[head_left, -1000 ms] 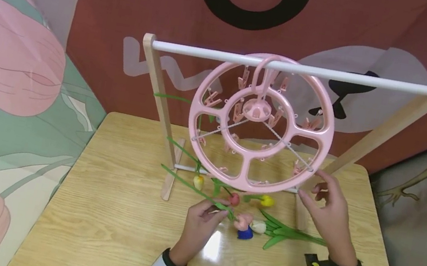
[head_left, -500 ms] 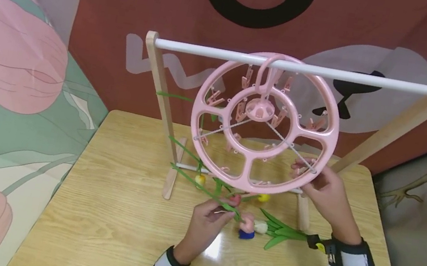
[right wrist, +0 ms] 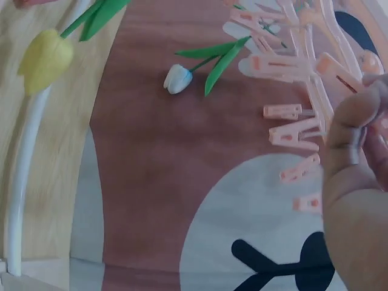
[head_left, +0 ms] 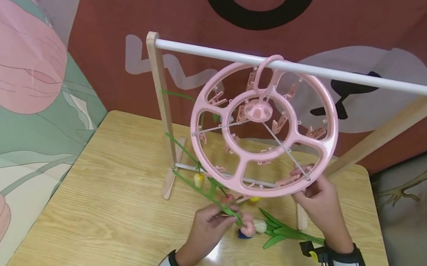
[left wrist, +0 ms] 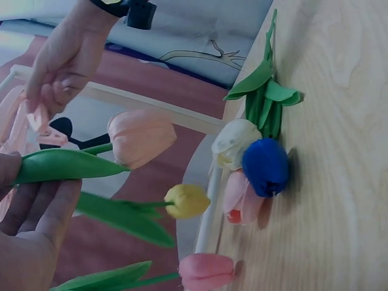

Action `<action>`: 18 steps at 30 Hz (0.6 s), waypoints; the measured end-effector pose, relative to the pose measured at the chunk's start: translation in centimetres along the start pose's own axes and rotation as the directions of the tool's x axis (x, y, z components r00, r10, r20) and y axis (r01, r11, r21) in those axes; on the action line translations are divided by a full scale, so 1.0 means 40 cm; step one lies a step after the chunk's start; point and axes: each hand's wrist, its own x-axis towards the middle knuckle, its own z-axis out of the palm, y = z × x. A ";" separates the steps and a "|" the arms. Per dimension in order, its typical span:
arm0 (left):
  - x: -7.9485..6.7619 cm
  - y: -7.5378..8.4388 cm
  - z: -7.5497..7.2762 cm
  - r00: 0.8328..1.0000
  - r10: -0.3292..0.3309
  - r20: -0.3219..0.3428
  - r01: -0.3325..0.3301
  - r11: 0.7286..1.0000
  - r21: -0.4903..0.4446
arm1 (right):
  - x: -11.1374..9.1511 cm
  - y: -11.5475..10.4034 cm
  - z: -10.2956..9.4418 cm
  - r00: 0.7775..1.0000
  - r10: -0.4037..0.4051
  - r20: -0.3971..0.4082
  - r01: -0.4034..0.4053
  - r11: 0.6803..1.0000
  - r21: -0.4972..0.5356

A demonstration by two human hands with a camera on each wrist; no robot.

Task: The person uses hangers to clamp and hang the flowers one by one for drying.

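My left hand [head_left: 208,228] pinches the green stem and leaf of an artificial pink tulip [left wrist: 142,138], its bloom pointing down toward the table. At the lower right rim of a pink round clip hanger [head_left: 240,168], my right hand [head_left: 321,198] pinches a pink clothespin [head_left: 289,179] from outside the ring. In the right wrist view the thumb partly covers that clothespin. Several more clothespins dangle round the ring. Hanging bloom-down below it are a yellow tulip [left wrist: 188,201], a darker pink tulip [left wrist: 206,271] and a white-blue tulip [right wrist: 177,79].
A wooden stand with a white top bar [head_left: 210,52] carries the hanger. On the wooden table [head_left: 107,209] lie a white tulip [left wrist: 233,142], a blue tulip [left wrist: 265,167] and another pink tulip [left wrist: 241,200], near the stand's right foot [head_left: 302,217]. Printed cloth hangs behind.
My right hand has moved in to the hanger's rim and taken hold of a clothespin there. The hanger has tilted slightly. My left hand has shifted slightly right with the pink tulip.
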 end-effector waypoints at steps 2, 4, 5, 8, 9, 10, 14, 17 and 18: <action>-0.003 -0.004 0.002 1.000 0.020 0.017 -0.021 1.000 0.020 | -0.008 -0.005 0.014 1.000 -0.022 0.006 0.021 0.997 0.077; -0.006 -0.008 0.004 0.999 0.036 0.036 -0.037 0.999 0.037 | -0.017 -0.009 0.028 0.999 -0.046 0.019 0.041 0.981 0.188; -0.006 -0.009 0.005 0.998 0.038 0.047 -0.039 0.998 0.041 | -0.020 -0.011 0.035 0.998 -0.062 0.024 0.054 0.967 0.249; -0.008 -0.009 0.008 0.998 0.030 0.061 -0.033 0.998 0.050 | -0.034 -0.017 0.054 0.996 -0.089 0.003 0.084 0.953 0.290; -0.008 -0.007 0.008 0.998 0.021 0.063 -0.025 0.998 0.062 | -0.037 -0.020 0.060 0.996 -0.085 -0.007 0.084 0.960 0.265; -0.008 -0.006 0.009 0.998 0.016 0.062 -0.021 0.997 0.069 | -0.041 -0.022 0.066 0.996 -0.087 -0.016 0.088 0.970 0.226; -0.007 -0.004 0.008 0.998 0.002 0.055 -0.009 0.992 0.123 | -0.054 -0.029 0.091 0.992 -0.116 -0.051 0.118 0.992 0.034; -0.003 -0.009 0.006 0.999 -0.011 0.043 0.006 0.994 0.109 | -0.062 -0.030 0.110 0.985 -0.161 -0.066 0.161 0.987 -0.002; -0.001 -0.012 0.006 0.999 -0.017 0.037 0.013 0.995 0.098 | -0.064 -0.030 0.117 0.983 -0.169 -0.073 0.170 0.985 0.006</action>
